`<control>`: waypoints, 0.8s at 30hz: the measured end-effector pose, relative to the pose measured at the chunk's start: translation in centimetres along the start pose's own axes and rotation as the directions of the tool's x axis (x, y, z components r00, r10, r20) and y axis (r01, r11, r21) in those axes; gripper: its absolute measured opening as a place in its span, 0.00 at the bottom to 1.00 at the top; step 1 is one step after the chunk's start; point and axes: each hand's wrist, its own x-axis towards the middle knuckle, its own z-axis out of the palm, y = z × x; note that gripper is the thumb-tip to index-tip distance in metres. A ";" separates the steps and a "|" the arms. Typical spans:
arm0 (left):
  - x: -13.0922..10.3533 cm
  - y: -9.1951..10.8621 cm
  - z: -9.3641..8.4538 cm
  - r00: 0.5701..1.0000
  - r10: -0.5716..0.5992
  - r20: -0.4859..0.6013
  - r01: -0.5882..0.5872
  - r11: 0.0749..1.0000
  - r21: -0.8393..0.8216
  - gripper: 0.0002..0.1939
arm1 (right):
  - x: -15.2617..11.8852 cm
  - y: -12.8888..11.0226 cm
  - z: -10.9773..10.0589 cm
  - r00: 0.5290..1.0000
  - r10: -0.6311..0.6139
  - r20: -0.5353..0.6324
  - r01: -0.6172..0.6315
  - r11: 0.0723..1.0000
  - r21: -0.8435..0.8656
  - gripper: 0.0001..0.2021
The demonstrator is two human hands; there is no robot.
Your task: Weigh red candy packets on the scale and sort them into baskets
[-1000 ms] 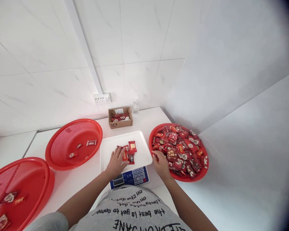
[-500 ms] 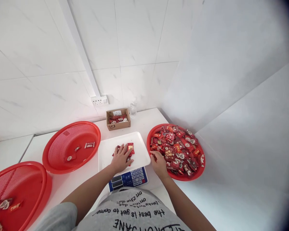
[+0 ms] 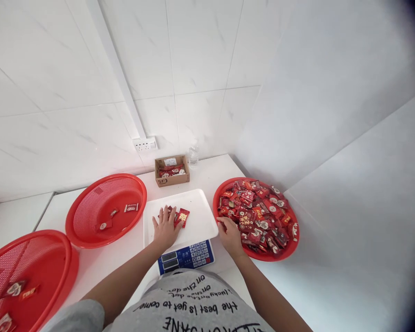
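Observation:
Red packets [image 3: 183, 216] lie on the white tray [image 3: 200, 216] of a scale, partly covered by my left hand [image 3: 166, 229]. That hand rests over them with its fingers spread. My right hand [image 3: 229, 235] is at the gap between the tray's right edge and the rim of a full red basket [image 3: 292, 251]. Its fingers are curled together, and whatever is between them is too small to make out. Many red packets [image 3: 259, 214] are heaped in that basket. Below the tray shows the blue keypad panel [image 3: 186, 257] of the scale.
Two more red baskets [image 3: 105, 240] [image 3: 60, 276] stand at the left, each with a few packets. Behind the tray are a cardboard box [image 3: 173, 179] of packets and a clear plastic bottle [image 3: 193, 156]. A wall socket [image 3: 145, 144] is above the table [image 3: 214, 168].
My left hand has slid left on the tray, with the packets under it shifted left too. My right hand stays near the basket rim. The view has shifted slightly.

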 end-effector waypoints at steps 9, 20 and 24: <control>1.3 0.5 1.7 0.996 0.082 -0.036 -0.082 0.997 0.002 0.30 | 0.0 -0.1 0.0 1.000 -0.001 0.009 0.001 1.000 -0.018 0.12; 2.4 -2.2 -0.2 0.891 0.452 0.031 -0.453 0.891 0.023 0.33 | 0.1 -0.4 -0.2 1.000 -0.005 0.007 0.005 1.000 -0.029 0.13; 1.5 -0.4 0.4 0.970 0.241 -0.037 -0.239 0.970 0.051 0.31 | 0.1 -0.3 -0.1 1.000 0.002 0.011 -0.002 0.999 -0.034 0.12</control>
